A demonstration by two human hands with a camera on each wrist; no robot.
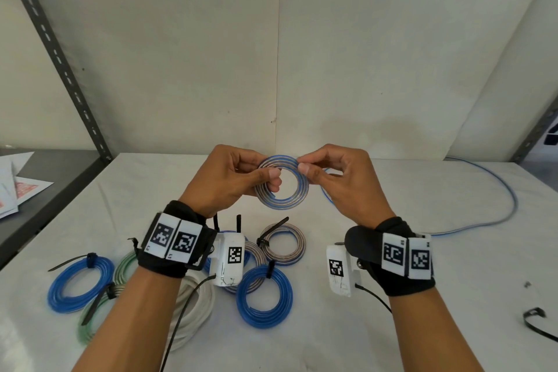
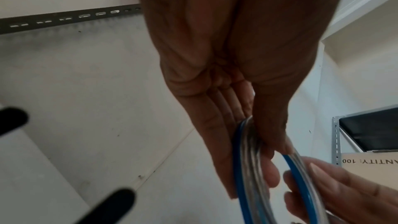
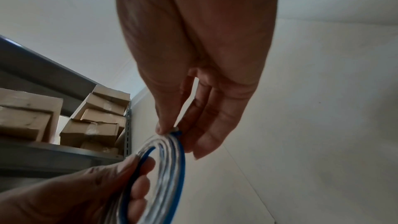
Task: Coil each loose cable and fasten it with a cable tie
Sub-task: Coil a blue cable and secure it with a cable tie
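I hold a small coil of clear-and-blue cable (image 1: pixel 282 201) (image 2: pixel 249 163) (image 3: pixel 168 168) upright above the white table (image 1: pixel 392 326). My left hand (image 1: pixel 238 178) (image 2: pixel 226 125) grips the coil's left side, thumb in front and fingers through the ring. My right hand (image 1: pixel 335 178) (image 3: pixel 193 117) pinches the coil's upper right edge between thumb and forefinger, at the cable's end. The rest of the same cable (image 1: pixel 495 190) trails loose over the table to the right. A black cable tie (image 1: pixel 540 323) lies loose at the table's right edge.
Several tied coils lie near my left wrist: blue ones (image 1: pixel 79 284) (image 1: pixel 265 296), a green one (image 1: pixel 99 311), a white one (image 1: pixel 193 311), a clear one (image 1: pixel 283 243). A slotted rack post (image 1: pixel 57 54) rises left, papers (image 1: pixel 18 187) on the side shelf. Cardboard boxes (image 3: pixel 94 118) fill a shelf.
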